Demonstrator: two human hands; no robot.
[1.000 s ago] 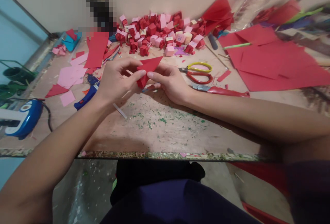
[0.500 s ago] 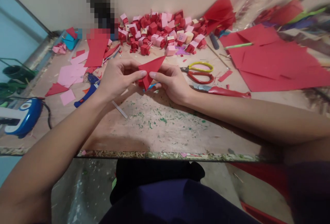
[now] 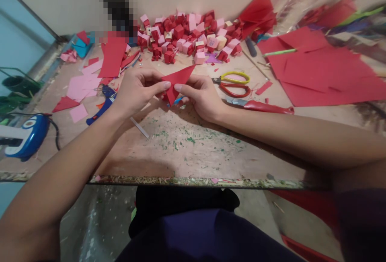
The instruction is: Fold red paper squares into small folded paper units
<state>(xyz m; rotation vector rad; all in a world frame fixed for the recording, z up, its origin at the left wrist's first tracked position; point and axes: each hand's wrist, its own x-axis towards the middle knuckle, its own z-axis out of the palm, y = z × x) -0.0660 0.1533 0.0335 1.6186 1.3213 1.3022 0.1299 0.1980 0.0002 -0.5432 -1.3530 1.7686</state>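
A folded red paper piece (image 3: 175, 82) with a pointed tip is held just above the wooden table (image 3: 193, 149). My left hand (image 3: 137, 90) pinches its left side between thumb and fingers. My right hand (image 3: 201, 95) pinches its right side, thumb on top. Both hands meet at the paper's lower fold. A blue object under the paper is mostly hidden by my right hand.
A heap of small red and pink cubes (image 3: 189, 39) lies at the back. Yellow and red scissors (image 3: 233, 84) and a red-handled cutter (image 3: 262, 107) sit right of my hands. Red sheets (image 3: 319, 69) cover the right; pink squares (image 3: 83, 89) and a blue glue gun (image 3: 102, 105) lie left.
The red paper and both hands have risen slightly and shifted a little; the fold is now tighter. Nothing else moved.
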